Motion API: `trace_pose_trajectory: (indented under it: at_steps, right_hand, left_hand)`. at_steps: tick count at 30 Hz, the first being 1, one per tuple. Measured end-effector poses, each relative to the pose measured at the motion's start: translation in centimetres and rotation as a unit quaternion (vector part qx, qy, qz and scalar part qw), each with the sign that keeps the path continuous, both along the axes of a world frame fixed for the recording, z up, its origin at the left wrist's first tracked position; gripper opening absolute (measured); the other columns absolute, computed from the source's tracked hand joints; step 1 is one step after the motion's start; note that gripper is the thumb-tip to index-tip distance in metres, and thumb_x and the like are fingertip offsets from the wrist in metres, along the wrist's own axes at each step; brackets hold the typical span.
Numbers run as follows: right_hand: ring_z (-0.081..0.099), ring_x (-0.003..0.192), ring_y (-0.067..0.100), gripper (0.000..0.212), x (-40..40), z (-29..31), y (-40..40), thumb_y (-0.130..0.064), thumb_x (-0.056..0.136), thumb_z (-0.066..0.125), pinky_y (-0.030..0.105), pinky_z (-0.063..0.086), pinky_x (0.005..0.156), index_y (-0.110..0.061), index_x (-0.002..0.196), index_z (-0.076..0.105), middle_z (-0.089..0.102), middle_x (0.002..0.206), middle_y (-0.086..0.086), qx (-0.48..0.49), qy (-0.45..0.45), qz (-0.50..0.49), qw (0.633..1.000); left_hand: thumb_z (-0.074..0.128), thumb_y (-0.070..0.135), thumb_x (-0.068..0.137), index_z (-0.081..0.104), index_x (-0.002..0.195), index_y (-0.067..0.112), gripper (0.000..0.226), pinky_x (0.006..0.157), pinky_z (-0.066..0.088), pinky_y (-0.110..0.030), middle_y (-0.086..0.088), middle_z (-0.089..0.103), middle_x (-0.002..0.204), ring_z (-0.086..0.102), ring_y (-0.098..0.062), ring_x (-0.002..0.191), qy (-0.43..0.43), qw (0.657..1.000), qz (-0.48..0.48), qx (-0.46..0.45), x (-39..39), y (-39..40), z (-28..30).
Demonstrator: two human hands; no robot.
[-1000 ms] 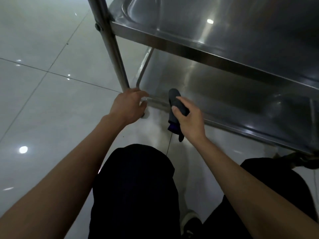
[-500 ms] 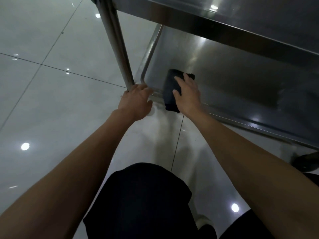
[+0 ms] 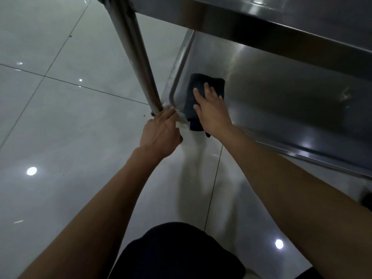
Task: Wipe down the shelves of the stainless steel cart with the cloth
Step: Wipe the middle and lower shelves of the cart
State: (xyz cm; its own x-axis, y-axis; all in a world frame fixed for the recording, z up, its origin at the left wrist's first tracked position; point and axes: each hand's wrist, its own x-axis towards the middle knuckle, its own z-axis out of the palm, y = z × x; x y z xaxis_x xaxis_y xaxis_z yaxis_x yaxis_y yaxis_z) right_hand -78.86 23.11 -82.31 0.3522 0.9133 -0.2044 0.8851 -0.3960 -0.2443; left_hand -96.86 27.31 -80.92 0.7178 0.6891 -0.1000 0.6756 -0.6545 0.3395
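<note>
A dark folded cloth (image 3: 196,91) lies in the near left corner of the steel cart's bottom shelf (image 3: 281,101). My right hand (image 3: 211,109) presses flat on the cloth with straight fingers; one end of the cloth hangs over the shelf's front rim. My left hand (image 3: 161,131) grips the shelf's corner at the foot of the cart's upright post (image 3: 136,55). The shelf above (image 3: 261,23) overhangs the bottom one and hides its far part.
Glossy grey floor tiles (image 3: 60,121) spread to the left and under me. My dark-clothed knee (image 3: 177,252) is at the bottom of the view. A dark caster (image 3: 367,200) shows at the right edge.
My right hand carried the cloth from the shelf's front rim onto the bottom shelf and now presses it flat further in. My left hand stays on the corner.
</note>
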Motion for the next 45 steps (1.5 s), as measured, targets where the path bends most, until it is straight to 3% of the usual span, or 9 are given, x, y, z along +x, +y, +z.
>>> trace_pose_trajectory:
  at_steps: [8,12,15,18,20,25,31,39,45]
  right_hand:
    - [0.0,0.154,0.035,0.06,-2.1,-0.4,5.2,-0.026,0.107,0.037,0.054,0.01,0.123,-0.032,0.16,0.009,-0.01,0.168,0.006,-0.018,-0.008,0.054,0.998]
    - [-0.001,0.154,0.032,0.06,-1.9,-0.6,3.8,-0.023,0.106,0.038,0.051,0.008,0.124,-0.031,0.16,0.011,-0.009,0.168,0.006,0.0,-0.012,0.049,0.999]
    - [-0.001,0.154,0.03,0.06,-1.2,-1.0,2.0,-0.022,0.106,0.039,0.05,0.007,0.125,-0.029,0.16,0.012,-0.007,0.168,0.005,0.016,-0.013,0.021,1.0]
    - [0.0,0.154,0.028,0.066,0.1,-1.4,-0.4,-0.019,0.104,0.046,0.047,0.004,0.125,-0.029,0.16,0.013,-0.005,0.168,0.004,0.035,-0.019,-0.018,0.999]
    - [-0.002,0.154,0.027,0.064,1.2,-1.5,-2.2,-0.019,0.105,0.044,0.046,0.002,0.125,-0.029,0.16,0.013,-0.005,0.168,0.004,0.039,-0.019,-0.043,0.998]
    - [-0.002,0.155,0.026,0.058,4.7,-1.6,-7.6,-0.019,0.107,0.039,0.045,0.001,0.126,-0.029,0.16,0.016,-0.001,0.169,0.004,0.058,-0.021,-0.107,0.992]
    - [0.007,0.154,0.03,0.061,10.5,-2.0,-15.2,-0.011,0.103,0.048,0.05,0.008,0.125,-0.026,0.157,0.026,0.009,0.168,0.008,0.082,-0.024,-0.158,0.984]
    - [0.013,0.153,0.033,0.053,17.9,-2.1,-24.6,-0.006,0.104,0.041,0.052,0.015,0.123,-0.021,0.154,0.036,0.016,0.166,0.012,0.086,-0.035,-0.285,0.954]
    - [0.011,0.153,0.035,0.054,17.9,-2.1,-24.4,-0.005,0.103,0.038,0.052,0.013,0.123,-0.021,0.154,0.036,0.015,0.166,0.013,0.089,-0.049,-0.303,0.948]
  left_hand:
    - [0.063,0.013,0.085,0.063,0.105,0.008,0.021,0.068,0.047,-0.035,-0.002,0.057,0.121,0.061,-0.029,0.096,-0.03,1.0,0.0,0.007,-0.6,0.2,-0.2]
    - [0.06,0.02,0.089,0.06,0.116,0.015,0.027,0.067,0.047,-0.032,0.007,0.053,0.13,0.061,-0.025,0.1,-0.03,1.0,0.009,-0.002,-0.8,0.1,-0.2]
    - [0.058,0.026,0.09,0.059,0.119,0.013,0.033,0.076,0.051,-0.04,0.002,0.051,0.132,0.059,-0.027,0.106,0.01,1.0,0.007,0.008,-0.1,0.0,-0.1]
    - [0.057,0.027,0.09,0.055,0.133,0.012,0.046,0.098,0.044,-0.047,-0.008,0.049,0.14,0.046,-0.029,0.129,0.043,0.998,-0.016,0.043,1.0,-0.8,0.0]
    - [0.058,0.027,0.09,0.053,0.137,0.014,0.049,0.103,0.04,-0.05,-0.008,0.048,0.142,0.041,-0.029,0.134,0.035,0.997,-0.037,0.058,2.3,-1.5,0.3]
    - [0.055,0.027,0.092,0.057,0.13,0.015,0.04,0.096,0.04,-0.051,-0.008,0.053,0.137,0.045,-0.03,0.128,0.028,0.991,-0.116,0.058,7.3,-3.6,0.9]
    - [0.052,0.028,0.092,0.059,0.128,0.022,0.037,0.094,0.042,-0.051,-0.006,0.05,0.134,0.042,-0.031,0.127,0.048,0.983,-0.175,0.034,12.1,-6.4,0.0]
    - [0.055,0.034,0.09,0.063,0.118,0.021,0.032,0.091,0.041,-0.051,-0.005,0.051,0.129,0.041,-0.032,0.124,0.038,0.986,-0.157,0.032,13.7,-6.8,-1.0]
    - [0.057,0.035,0.09,0.064,0.117,0.02,0.032,0.092,0.042,-0.053,-0.006,0.051,0.131,0.043,-0.032,0.125,0.021,0.987,-0.157,0.033,13.3,-7.0,-1.4]
